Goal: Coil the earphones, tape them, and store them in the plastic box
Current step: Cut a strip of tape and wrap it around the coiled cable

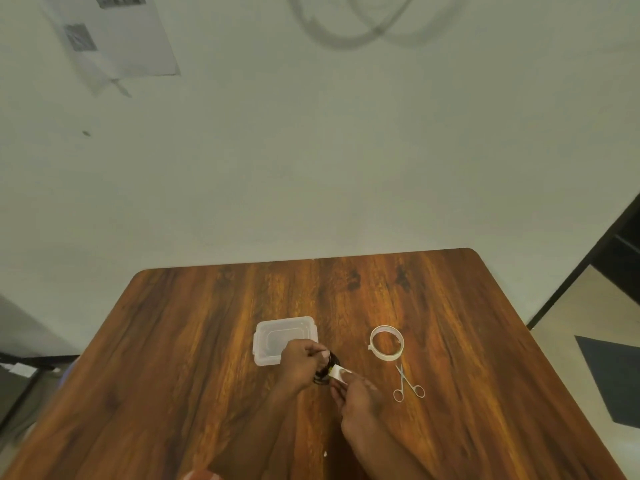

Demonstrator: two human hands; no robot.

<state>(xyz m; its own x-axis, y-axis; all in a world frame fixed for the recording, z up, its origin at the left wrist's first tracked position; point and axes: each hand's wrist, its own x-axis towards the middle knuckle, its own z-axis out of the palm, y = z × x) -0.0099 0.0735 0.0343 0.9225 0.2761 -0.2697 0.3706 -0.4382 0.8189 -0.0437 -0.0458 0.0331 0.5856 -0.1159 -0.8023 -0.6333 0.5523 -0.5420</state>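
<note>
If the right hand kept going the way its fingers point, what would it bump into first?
The right hand points up-left, so it would probably meet the coiled earphones and the left hand holding them first, then the plastic box.

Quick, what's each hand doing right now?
Left hand: closed, holding the coiled earphones.
Right hand: closed, pinching the tape strip against the coil.

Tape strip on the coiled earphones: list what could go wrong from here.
1. The tape strip is pinched by the right hand; it may stick to the fingers instead of the coil.
2. The left hand holds the dark coiled earphones at one side only, so loops could spring loose.
3. The plastic box sits right behind the left hand and could be nudged.
</note>
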